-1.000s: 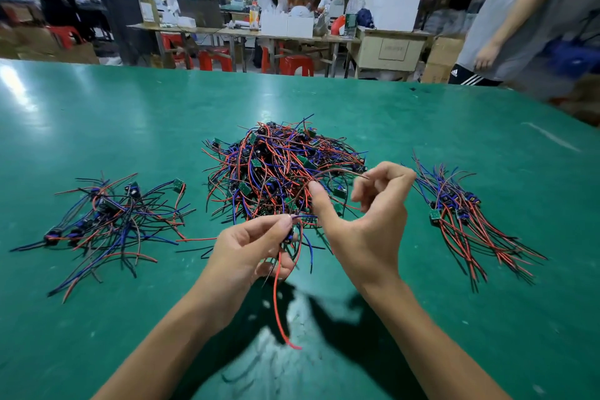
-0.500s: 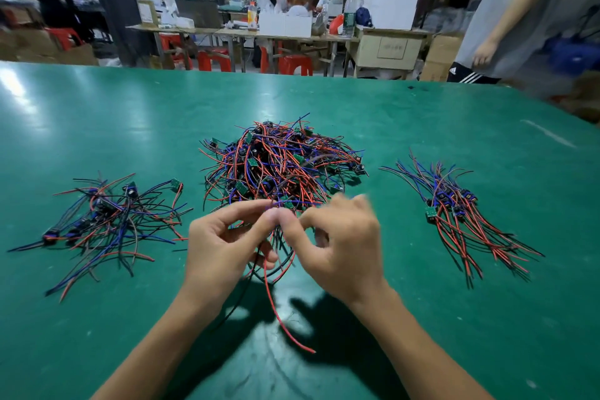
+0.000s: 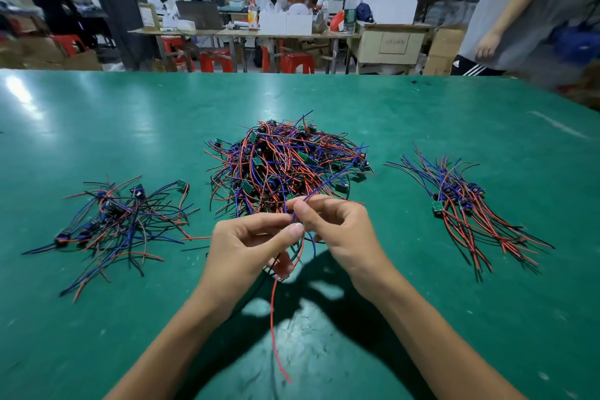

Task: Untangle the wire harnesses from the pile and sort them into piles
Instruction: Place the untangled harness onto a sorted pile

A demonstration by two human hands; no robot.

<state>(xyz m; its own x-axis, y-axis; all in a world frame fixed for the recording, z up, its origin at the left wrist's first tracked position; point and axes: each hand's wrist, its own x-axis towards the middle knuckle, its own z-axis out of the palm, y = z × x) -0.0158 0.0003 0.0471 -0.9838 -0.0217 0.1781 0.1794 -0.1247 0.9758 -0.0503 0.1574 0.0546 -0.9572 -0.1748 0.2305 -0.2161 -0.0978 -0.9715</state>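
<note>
Just in front of the tangle, both hands pinching one harness

At the near edge of the central pile (image 3: 285,166), the left hand (image 3: 250,247) pinches wires between thumb and forefinger, and the right hand (image 3: 337,230), touching it fingertip to fingertip, pinches a blue wire (image 3: 319,190) that runs up and away to the right into the pile. A red wire (image 3: 274,328) hangs from the left hand's grip toward the person, its long axis near to far, so the harness seems to lie along that line, with the tangle straight ahead of both hands. The left sorted pile (image 3: 113,221) lies well apart on the green surface (image 3: 97,127), the right sorted pile (image 3: 470,208) likewise; each hand is nearer its own side's pile. The fingers hide the harness's board, so its type, and which pile it belongs to, cannot be told.
</note>
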